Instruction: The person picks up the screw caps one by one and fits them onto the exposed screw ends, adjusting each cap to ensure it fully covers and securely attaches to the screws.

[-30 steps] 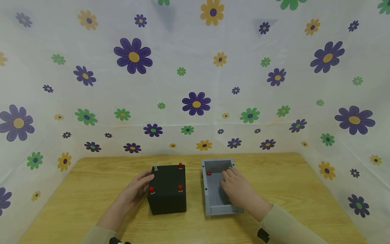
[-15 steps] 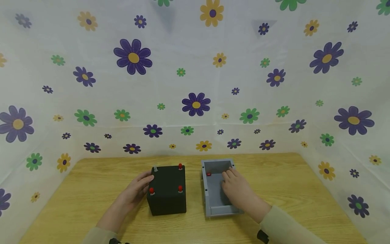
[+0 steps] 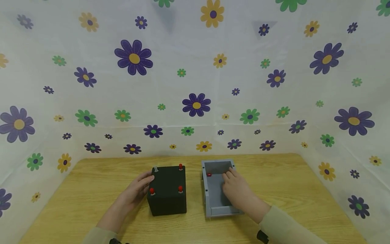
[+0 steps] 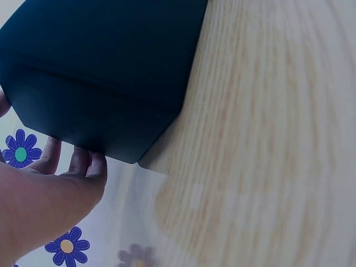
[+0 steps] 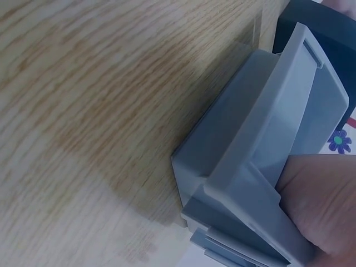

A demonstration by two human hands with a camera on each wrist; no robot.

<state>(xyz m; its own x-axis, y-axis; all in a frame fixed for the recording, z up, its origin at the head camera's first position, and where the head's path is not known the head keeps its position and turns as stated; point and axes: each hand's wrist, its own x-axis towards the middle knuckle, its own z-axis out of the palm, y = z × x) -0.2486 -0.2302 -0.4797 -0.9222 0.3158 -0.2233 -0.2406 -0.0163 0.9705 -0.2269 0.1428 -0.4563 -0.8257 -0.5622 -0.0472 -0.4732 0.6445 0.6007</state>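
A black box (image 3: 168,181) stands on the table left of centre. On its top, three toggle switches wear red caps (image 3: 180,189), and a bare metal toggle (image 3: 156,168) sticks up at the back left corner. My left hand (image 3: 135,189) holds the box's left side; in the left wrist view its fingers (image 4: 98,164) bend against the wall. Right of the box is a grey bin (image 3: 223,210). My right hand (image 3: 239,189) reaches down into it with bent fingers. Its fingertips, and anything between them, are hidden. A small red cap (image 3: 209,175) lies inside the bin at left.
The wooden table (image 3: 274,179) extends around both things. A white cloth with printed flowers (image 3: 195,78) hangs behind and at both sides. A strip of bare wood separates the box and the bin.
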